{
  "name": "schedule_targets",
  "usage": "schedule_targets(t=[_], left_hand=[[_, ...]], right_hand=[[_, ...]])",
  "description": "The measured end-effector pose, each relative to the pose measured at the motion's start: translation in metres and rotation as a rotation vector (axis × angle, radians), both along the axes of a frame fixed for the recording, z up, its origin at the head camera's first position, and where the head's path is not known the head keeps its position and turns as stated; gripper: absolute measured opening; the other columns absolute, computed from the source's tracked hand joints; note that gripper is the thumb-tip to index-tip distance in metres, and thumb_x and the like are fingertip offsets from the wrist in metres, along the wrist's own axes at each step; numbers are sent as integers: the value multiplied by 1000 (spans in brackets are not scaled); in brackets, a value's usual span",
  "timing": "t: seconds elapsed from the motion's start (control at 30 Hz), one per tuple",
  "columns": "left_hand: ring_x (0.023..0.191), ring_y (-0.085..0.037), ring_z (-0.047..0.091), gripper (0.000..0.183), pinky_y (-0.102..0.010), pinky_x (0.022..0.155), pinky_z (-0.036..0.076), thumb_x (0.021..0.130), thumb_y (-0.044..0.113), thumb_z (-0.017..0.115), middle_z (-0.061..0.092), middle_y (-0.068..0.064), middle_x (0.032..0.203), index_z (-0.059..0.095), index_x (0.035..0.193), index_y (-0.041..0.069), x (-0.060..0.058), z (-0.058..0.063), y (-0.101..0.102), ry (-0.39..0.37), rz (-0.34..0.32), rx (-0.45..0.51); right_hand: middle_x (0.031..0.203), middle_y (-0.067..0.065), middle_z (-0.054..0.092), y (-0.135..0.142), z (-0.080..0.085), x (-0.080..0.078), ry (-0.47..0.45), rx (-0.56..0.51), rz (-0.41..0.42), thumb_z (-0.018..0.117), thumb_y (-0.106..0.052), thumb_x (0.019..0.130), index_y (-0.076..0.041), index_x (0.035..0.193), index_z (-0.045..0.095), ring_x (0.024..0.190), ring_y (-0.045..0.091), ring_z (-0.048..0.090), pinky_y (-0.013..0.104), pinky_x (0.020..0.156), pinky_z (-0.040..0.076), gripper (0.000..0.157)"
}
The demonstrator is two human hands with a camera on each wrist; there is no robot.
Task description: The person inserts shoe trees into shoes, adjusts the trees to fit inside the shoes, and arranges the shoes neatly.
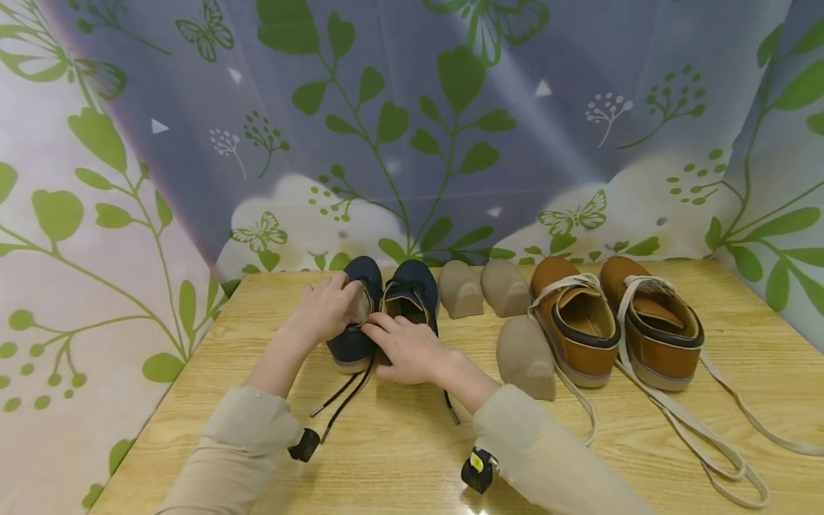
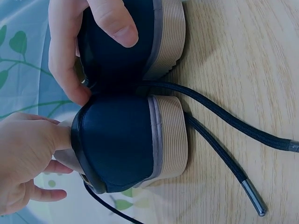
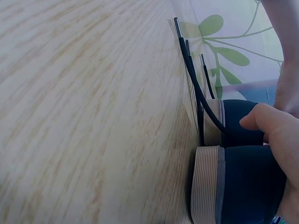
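Presently: navy shoe (image 1: 347,347), toe at twelve o'clock, lies three o'clock from left hand (image 1: 327,307), nearer, fingers bent, gripping beige insert (image 2: 69,159); right hand (image 1: 410,348) touches collar (image 2: 76,128), grip unclear.

two navy shoes here, left one (image 1: 343,350) and right one (image 1: 418,275), sitting upright side by side on their soles, heels toward the wearer of the camera, toes pointing away. dark smooth uppers, darker trim round the collar, pale ribbed soles. there's a beige-grey insert (image 2: 68,159) sitting in the left shoe's opening, mostly hidden. black laces (image 2: 236,125) hang loose behind the heels, metal tips on the ends.
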State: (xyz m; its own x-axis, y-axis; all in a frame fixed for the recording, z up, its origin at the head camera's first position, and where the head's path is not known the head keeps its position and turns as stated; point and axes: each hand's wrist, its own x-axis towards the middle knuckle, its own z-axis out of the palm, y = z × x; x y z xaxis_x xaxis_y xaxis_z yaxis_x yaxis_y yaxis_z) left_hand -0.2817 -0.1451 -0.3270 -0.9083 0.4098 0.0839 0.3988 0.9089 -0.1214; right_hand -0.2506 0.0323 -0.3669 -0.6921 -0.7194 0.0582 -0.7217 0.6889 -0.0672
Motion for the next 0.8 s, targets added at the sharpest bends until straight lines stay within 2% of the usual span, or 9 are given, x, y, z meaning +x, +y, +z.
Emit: schedule_targets(t=[0.37,0.53,0.63,0.8], left_hand=[[101,-34,52,57,-54,78,44,81,26,73,47,-17,119,51,130,5,-4,-3,-1,21,-39,-8],[101,-34,52,59,-53,79,44,81,26,74,47,-17,118,51,130,4,-5,-2,-1,2,-46,9],[101,-34,52,58,-53,80,44,81,23,73,48,-17,117,50,131,3,-5,-1,-3,-22,-54,28],[98,-34,55,50,-50,77,47,83,9,68,50,-19,116,51,129,1,-5,4,-5,-39,-83,58]], right_hand=[[146,4,28,0,0,-1,-5,-6,2,59,-36,89,-15,144,33,119,25,45,33,66,49,65],[147,4,27,0,-1,-1,-15,-2,-1,59,-37,89,-16,145,32,120,25,44,34,67,49,66],[147,3,28,0,-1,-1,-15,-8,1,60,-37,89,-16,145,33,120,25,44,34,68,49,65],[146,4,28,1,0,-1,-10,-18,6,60,-37,88,-16,144,33,119,25,44,35,69,49,65]])
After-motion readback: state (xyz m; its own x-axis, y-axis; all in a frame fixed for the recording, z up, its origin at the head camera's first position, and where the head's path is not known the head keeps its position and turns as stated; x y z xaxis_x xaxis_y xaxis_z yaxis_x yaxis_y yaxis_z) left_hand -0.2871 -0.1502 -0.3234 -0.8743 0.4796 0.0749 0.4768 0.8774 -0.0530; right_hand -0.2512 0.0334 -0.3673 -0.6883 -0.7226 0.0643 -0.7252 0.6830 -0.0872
